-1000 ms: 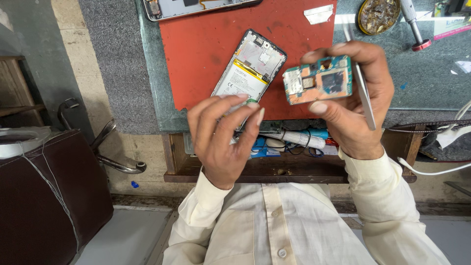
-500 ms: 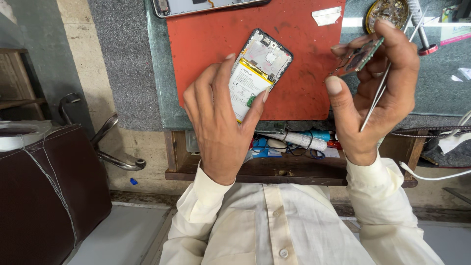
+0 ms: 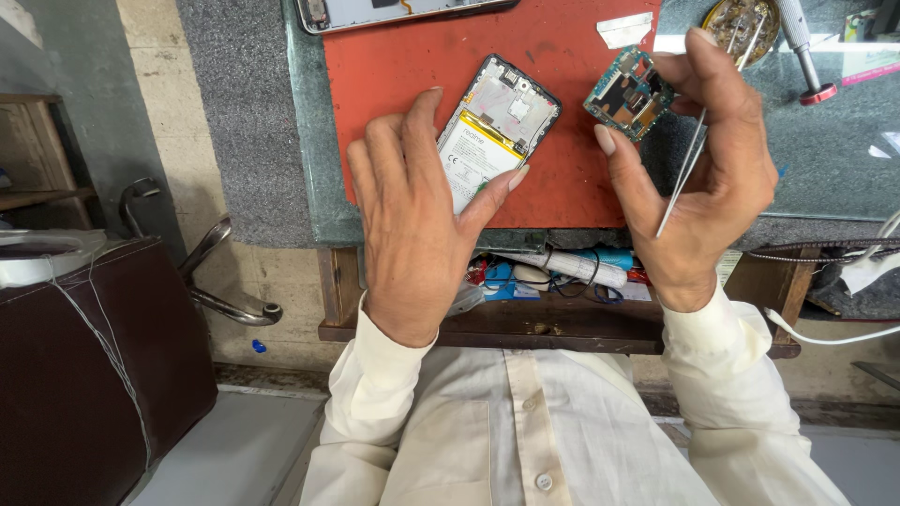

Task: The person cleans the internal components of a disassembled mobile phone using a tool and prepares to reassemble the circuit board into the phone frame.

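Observation:
My left hand [image 3: 412,215] grips an opened phone body [image 3: 497,126] with its white battery showing, held tilted over the red mat [image 3: 412,56]. In my right hand [image 3: 708,178] a small teal circuit board [image 3: 630,94] is pinched between the fingertips above the mat's right edge. A pair of thin metal tweezers [image 3: 689,164] lies tucked along the same hand's palm. The two hands are apart, with the board to the right of the phone.
Another phone part [image 3: 394,11] lies at the mat's far edge beside a white scrap [image 3: 623,28]. A round parts dish [image 3: 741,23] and a screwdriver [image 3: 802,47] rest on the glass at right. An open drawer [image 3: 562,323] holds tools and tubes. A dark stool [image 3: 84,375] stands left.
The phone body has been lifted and moved up over the mat. My right hand raised the circuit board and turned it, so its face shows again.

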